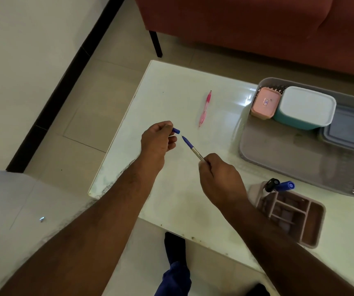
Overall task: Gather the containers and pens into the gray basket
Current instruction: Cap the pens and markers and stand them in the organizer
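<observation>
Table (pixel 171 86): white, glossy, on beige tile floor (pixel 99 99); red sofa (pixel 257 28) behind. Pink container (pixel 265 102) label unreadable. Left hand (pixel 158 138) pinches blue cap (pixel 176 131); right hand (pixel 219 178) grips blue pen (pixel 190 144).

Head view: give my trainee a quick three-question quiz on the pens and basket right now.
1. True or false: the blue cap is on the blue pen.
2. Which hand grips the pen's barrel: A) left hand B) right hand?
3. How many containers sit in the gray basket?

Key: 1. False, the left hand pinches the cap just off the tip. 2. B. 3. Three: pink, teal with white lid, blue-gray.
</observation>
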A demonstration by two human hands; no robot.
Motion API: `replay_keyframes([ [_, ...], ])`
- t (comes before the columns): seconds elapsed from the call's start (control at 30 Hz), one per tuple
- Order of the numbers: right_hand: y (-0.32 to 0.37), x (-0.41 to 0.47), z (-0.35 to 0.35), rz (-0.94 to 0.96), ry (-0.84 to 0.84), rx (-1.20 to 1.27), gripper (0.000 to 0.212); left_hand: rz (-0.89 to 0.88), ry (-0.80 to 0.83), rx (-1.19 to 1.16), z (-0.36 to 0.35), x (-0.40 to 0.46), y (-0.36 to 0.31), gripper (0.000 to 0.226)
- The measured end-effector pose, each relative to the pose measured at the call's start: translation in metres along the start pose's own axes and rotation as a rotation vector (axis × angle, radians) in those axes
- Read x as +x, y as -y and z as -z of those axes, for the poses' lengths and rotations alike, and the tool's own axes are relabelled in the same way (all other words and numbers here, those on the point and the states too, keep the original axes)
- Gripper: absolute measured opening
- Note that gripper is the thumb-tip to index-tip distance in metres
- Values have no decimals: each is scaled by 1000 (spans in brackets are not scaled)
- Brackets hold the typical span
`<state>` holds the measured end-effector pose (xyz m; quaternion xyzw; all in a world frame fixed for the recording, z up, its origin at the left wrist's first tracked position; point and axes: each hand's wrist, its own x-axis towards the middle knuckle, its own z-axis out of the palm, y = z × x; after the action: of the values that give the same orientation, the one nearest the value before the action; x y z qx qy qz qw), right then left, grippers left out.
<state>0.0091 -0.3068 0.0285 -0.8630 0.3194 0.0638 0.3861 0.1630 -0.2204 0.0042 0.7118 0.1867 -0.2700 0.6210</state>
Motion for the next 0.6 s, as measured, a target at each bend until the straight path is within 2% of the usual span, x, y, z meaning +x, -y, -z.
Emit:
replay_keyframes([
  [0.1,-6,-5,5,-12,-16,-11,32,-10,16,25,-11,-11,2,20],
  [0.5,-24,-13,22,-80,70,-66,34,-8,64,87,-31,-40,18,20],
  [0.6,-26,-13,23,-89,83,-84,34,-43,88,149,-36,-45,21,14],
])
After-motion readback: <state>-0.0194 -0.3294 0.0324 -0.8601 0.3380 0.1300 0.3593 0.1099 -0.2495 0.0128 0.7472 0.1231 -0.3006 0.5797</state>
